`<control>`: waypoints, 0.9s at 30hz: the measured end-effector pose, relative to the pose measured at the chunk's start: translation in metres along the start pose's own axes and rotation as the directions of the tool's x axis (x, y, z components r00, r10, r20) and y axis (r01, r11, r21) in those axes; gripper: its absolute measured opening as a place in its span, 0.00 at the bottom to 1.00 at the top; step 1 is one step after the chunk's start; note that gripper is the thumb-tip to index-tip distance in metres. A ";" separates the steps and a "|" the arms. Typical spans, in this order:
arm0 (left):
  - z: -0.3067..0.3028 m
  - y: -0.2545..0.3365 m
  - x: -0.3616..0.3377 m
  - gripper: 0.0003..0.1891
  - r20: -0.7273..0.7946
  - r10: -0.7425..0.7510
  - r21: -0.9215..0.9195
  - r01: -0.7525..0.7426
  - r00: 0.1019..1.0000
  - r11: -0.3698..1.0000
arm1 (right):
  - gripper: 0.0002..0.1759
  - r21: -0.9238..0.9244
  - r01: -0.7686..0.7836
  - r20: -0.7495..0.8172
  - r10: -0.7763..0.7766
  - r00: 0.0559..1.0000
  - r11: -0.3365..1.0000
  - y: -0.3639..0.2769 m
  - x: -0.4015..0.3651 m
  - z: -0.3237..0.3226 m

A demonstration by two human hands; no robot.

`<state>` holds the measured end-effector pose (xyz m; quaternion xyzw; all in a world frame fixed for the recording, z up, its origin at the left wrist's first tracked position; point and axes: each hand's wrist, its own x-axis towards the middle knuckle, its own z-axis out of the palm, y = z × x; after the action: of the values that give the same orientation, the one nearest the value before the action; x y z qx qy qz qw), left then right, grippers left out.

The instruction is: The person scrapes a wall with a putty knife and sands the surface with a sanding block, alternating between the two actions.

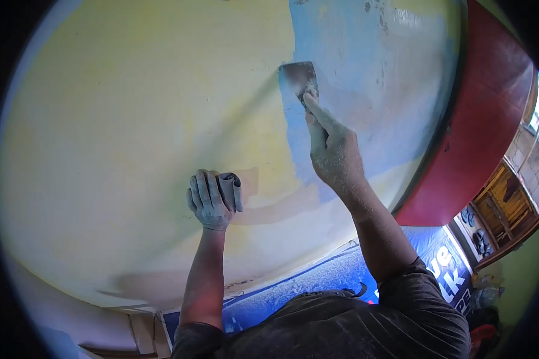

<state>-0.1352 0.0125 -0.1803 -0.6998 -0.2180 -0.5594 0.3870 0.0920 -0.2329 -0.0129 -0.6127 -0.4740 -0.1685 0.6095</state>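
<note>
You face a wall [114, 119], pale yellow over most of its spread, with a blue patch [365, 72] at the upper right. The scraper [298, 76] lies blade-flat on the wall right at the edge where yellow meets blue. Your right hand [332, 152] is closed round its handle, forefinger stretched up along the blade and pressing it to the surface. Your left hand [208, 200] rests lower and to the left on the yellow part, fingers curled tight about a folded grey sheet, sandpaper [232, 188] by the look of it, which touches the wall.

Risks, as I judge them: with the forefinger bearing that far forward, a tilted blade could let a corner dig in and gouge the surface. If the blade slips sideways, your fingertip sits close to its edge. Both hands and forearms are coated in pale dust, so your grip on the handle may be less sure than it feels.

The blue patch looks worn and speckled near the top. A red band [485, 131] curves down the right side of the wall. Below, a blue tarp [317, 281] with white lettering covers the floor, dusted pale near the wall. Far right stands a wooden shelf [503, 209]; what it carries is too small to tell.
</note>
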 end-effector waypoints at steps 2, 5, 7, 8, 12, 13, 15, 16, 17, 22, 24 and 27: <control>0.002 0.001 0.000 0.36 -0.021 -0.005 -0.012 0.005 1.000 1.000 | 0.23 -0.025 0.033 0.009 -0.033 0.999 0.999 0.006 -0.005 0.000; -0.001 0.002 0.003 0.36 -0.016 -0.017 -0.038 0.017 1.000 0.999 | 0.24 -0.040 -0.027 0.038 0.029 0.999 0.999 0.004 0.001 -0.002; -0.001 0.000 -0.001 0.36 0.000 -0.009 -0.031 0.009 1.000 0.999 | 0.24 -0.038 -0.091 0.034 0.092 0.995 0.995 -0.008 0.019 -0.003; 0.000 -0.002 -0.001 0.36 0.005 -0.002 -0.028 0.002 1.000 1.000 | 0.24 -0.019 -0.079 0.026 0.080 0.996 0.997 -0.008 0.018 -0.003; 0.000 0.001 0.002 0.36 -0.010 -0.006 -0.025 0.006 1.000 1.000 | 0.23 -0.044 0.036 0.008 -0.036 0.999 0.998 0.004 -0.002 0.002; 0.000 0.001 0.001 0.36 -0.012 -0.010 -0.035 0.010 1.000 0.999 | 0.23 -0.070 0.079 0.011 -0.078 0.997 0.994 0.007 -0.008 0.004; 0.002 0.000 0.001 0.36 -0.015 -0.015 -0.037 0.014 1.000 0.999 | 0.23 -0.054 0.010 0.034 -0.008 0.999 0.999 0.003 -0.003 0.002; 0.002 -0.001 -0.001 0.37 -0.012 -0.011 -0.034 0.011 1.000 0.999 | 0.23 -0.045 -0.035 0.044 0.037 0.998 0.998 -0.004 -0.002 0.001; 0.003 -0.001 -0.003 0.37 -0.007 -0.005 -0.033 0.005 1.000 0.999 | 0.23 -0.060 -0.147 0.077 0.151 0.986 0.987 -0.014 0.006 -0.003; 0.000 0.002 0.003 0.37 -0.031 -0.002 -0.021 0.001 1.000 1.000 | 0.23 -0.045 -0.005 0.036 0.007 0.999 0.999 0.004 -0.008 0.003; 0.000 0.004 0.005 0.37 -0.040 -0.011 -0.034 0.010 0.999 0.999 | 0.24 -0.054 0.019 0.038 -0.017 0.999 0.998 0.005 -0.006 0.002; 0.000 0.001 0.001 0.37 -0.015 -0.005 -0.034 0.005 1.000 0.999 | 0.24 -0.027 0.026 -0.002 -0.026 1.000 0.999 -0.003 0.008 0.004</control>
<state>-0.1345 0.0116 -0.1798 -0.7014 -0.2072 -0.5693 0.3755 0.0921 -0.2272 -0.0050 -0.6145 -0.4788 -0.1835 0.5996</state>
